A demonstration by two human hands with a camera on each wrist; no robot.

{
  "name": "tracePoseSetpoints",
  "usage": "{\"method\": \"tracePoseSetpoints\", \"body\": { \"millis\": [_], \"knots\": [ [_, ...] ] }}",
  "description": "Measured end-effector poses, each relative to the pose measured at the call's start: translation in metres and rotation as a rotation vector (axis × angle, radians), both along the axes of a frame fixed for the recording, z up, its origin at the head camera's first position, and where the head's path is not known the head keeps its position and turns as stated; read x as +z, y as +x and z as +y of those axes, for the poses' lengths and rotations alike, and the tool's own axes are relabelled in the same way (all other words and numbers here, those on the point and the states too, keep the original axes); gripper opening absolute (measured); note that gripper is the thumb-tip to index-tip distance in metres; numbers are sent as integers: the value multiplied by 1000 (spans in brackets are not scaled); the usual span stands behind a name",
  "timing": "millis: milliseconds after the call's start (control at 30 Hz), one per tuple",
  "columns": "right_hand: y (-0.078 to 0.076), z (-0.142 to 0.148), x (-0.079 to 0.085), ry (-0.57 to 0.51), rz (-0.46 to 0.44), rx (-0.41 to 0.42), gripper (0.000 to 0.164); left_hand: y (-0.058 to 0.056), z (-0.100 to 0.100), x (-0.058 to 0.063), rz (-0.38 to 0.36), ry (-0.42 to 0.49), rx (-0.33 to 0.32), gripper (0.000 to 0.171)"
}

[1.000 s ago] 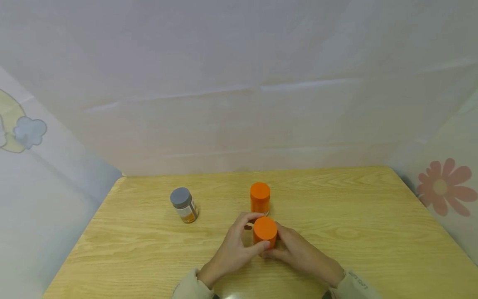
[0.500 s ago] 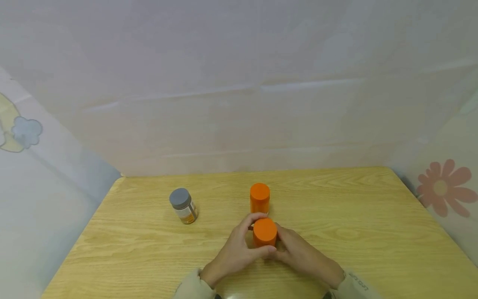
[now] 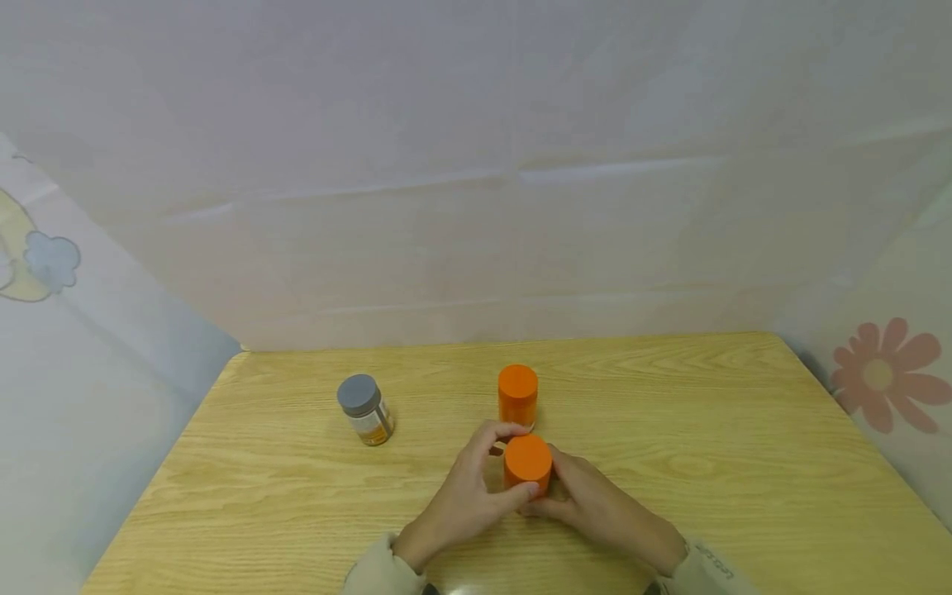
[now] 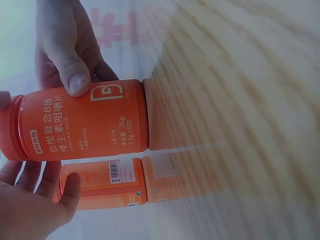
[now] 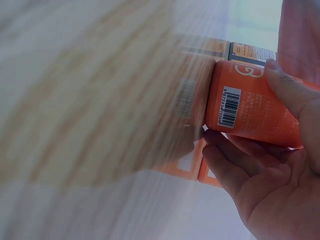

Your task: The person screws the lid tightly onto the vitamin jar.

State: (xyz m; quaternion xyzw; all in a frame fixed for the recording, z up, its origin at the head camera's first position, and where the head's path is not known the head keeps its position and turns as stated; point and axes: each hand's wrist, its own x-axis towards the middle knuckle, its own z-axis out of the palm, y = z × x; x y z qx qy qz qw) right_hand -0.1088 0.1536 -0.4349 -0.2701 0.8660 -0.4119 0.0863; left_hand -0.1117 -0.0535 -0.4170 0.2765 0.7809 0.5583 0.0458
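An orange vitamin bottle [image 4: 85,122] with an orange lid [image 3: 528,459] stands upright on the wooden table, held between both hands. My left hand [image 3: 463,496] has its thumb and fingers spread round the lid. Lower down, my right hand [image 3: 598,508] grips the body, its thumb on the printed label side in the left wrist view. White lettering covers the front, and a barcode [image 5: 230,107] shows in the right wrist view. Directly behind stands a second orange bottle [image 3: 517,392], close to the left fingertips in the head view.
A bottle with a grey lid [image 3: 360,395] and a white and orange label stands to the left on the wooden table [image 3: 706,413]. A pale cloth backdrop [image 3: 446,248] rises behind the table, with printed side panels carrying a red flower [image 3: 885,372].
My left thumb and fingers shifted round the lid toward the right half a second ago, and now lie back left again. The right hand keeps its grip; the bottle stays in place.
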Motion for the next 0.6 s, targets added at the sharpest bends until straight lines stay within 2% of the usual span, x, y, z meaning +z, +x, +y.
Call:
{"method": "tracePoseSetpoints", "body": {
  "millis": [200,467,600],
  "knots": [
    [1,1,0,-14,47,29,57,-1,-1,3,-33,-16,-40,56],
    [2,3,2,16,14,28,59,-2,2,4,-95,-42,-84,64],
    [1,3,2,30,26,26,59,-3,2,3,-100,-45,-58,67]
  ]
}}
